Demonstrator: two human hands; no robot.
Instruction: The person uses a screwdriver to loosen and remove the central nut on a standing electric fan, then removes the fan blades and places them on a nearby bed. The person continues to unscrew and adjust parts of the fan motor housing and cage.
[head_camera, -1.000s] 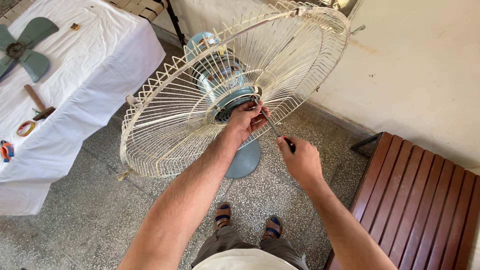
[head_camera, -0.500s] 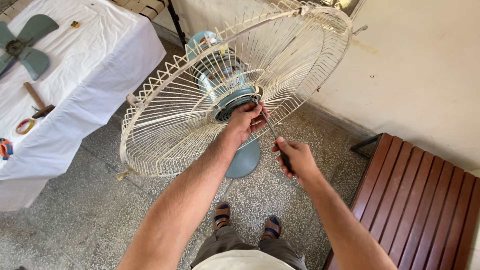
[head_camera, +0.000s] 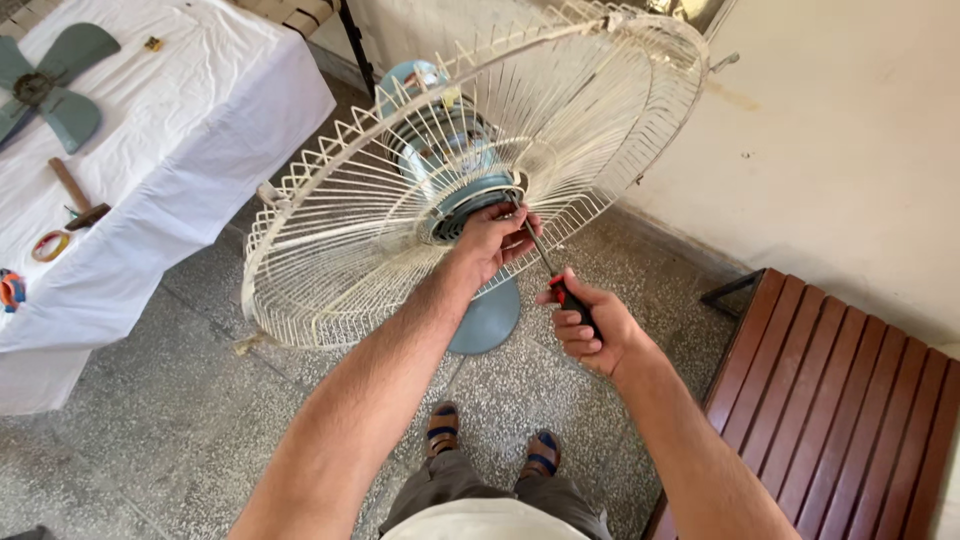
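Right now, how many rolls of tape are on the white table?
2. A yellowish tape roll lies near the hammer on the table, and an orange-and-blue tape roll sits at the picture's left edge, partly cut off. More may lie out of view.

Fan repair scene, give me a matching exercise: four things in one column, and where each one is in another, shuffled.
1 screwdriver
2 fan blade
3 wire guard
4 wooden bench

A on the white tablecloth
B gripped in the right hand
C against the wall, lower right
D around the fan's hub, where the left hand rests

Pairs: 1-B, 2-A, 3-D, 4-C
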